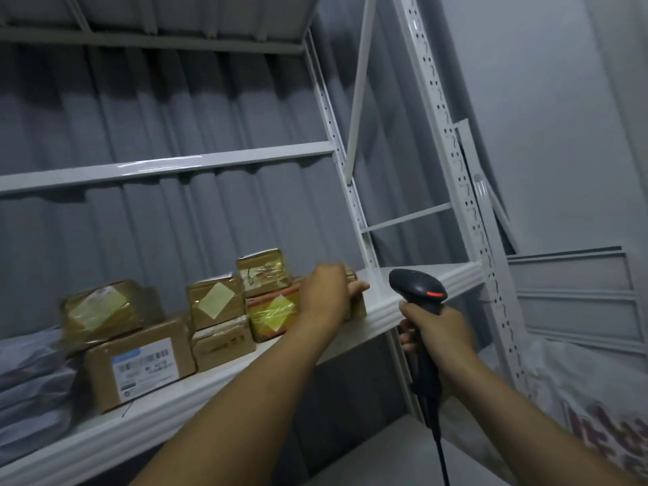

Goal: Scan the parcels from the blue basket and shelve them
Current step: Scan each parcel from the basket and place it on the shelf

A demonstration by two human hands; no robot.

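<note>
Left hand (328, 292) laid over a small brown cardboard parcel (356, 303) at the right end of the row on the white metal shelf (413, 292), fingers curled over its top and the thumb along its front edge, so closed on the parcel and not spread wide. Right hand (434, 331) wrapped firmly round the grip of a black pistol-shaped barcode scanner with a red stripe (419, 287), head of the scanner at 12 o'clock from the fist, black cable hanging down toward 6 o'clock. Parcel mostly hidden under the hand, only the right corner visible; probably light, judging from the size, and stiff enough to be pushed by the top edge without bending. Glossy tape on the neighbouring boxes, so likely a little slippery; better to take hold across two opposite faces than by the taped top. At 9 o'clock from the hand, a short cardboard box with a yellow label under clear tape (271, 315), a smaller taped box (264, 271) stacked on it, then more brown boxes, one larger with a white printed barcode label (143, 363), and grey soft plastic mailers (31, 380) at the far left. Shelf surface smooth painted metal, bare at 3 o'clock of the parcel. Grey corrugated wall (175, 100) behind, white perforated upright (452, 163) at the right, dim light. Blue basket not in view.
</note>
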